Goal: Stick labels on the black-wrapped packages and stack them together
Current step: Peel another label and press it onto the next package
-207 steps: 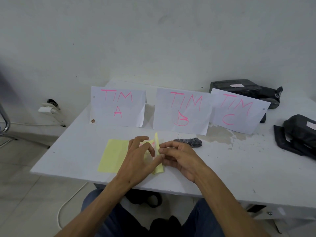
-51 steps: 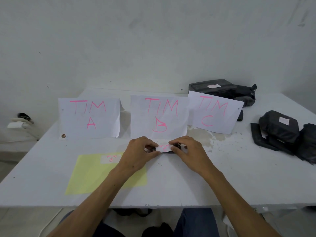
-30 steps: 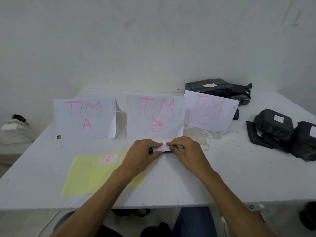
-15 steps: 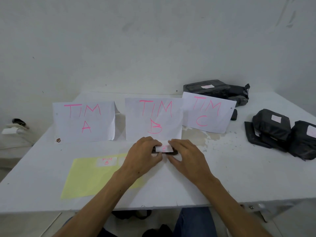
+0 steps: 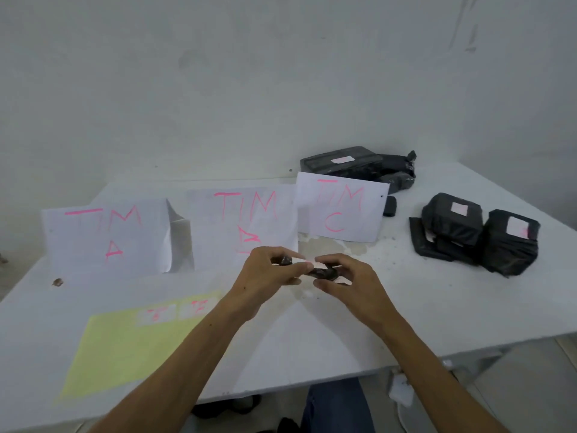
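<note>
Both hands, left hand and right hand, pinch a small black-wrapped package bearing a white label, above the white table before paper signs reading "TIM A", "TIM B" and "TIM C".

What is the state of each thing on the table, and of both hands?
Small black package: lifted, held by both hands, label on top.
Left hand: grips the package.
Right hand: grips the package.
Yellow sheet: flat, two labels left.
Right packages: labelled, side by side.
TIM signs: standing upright.
</note>
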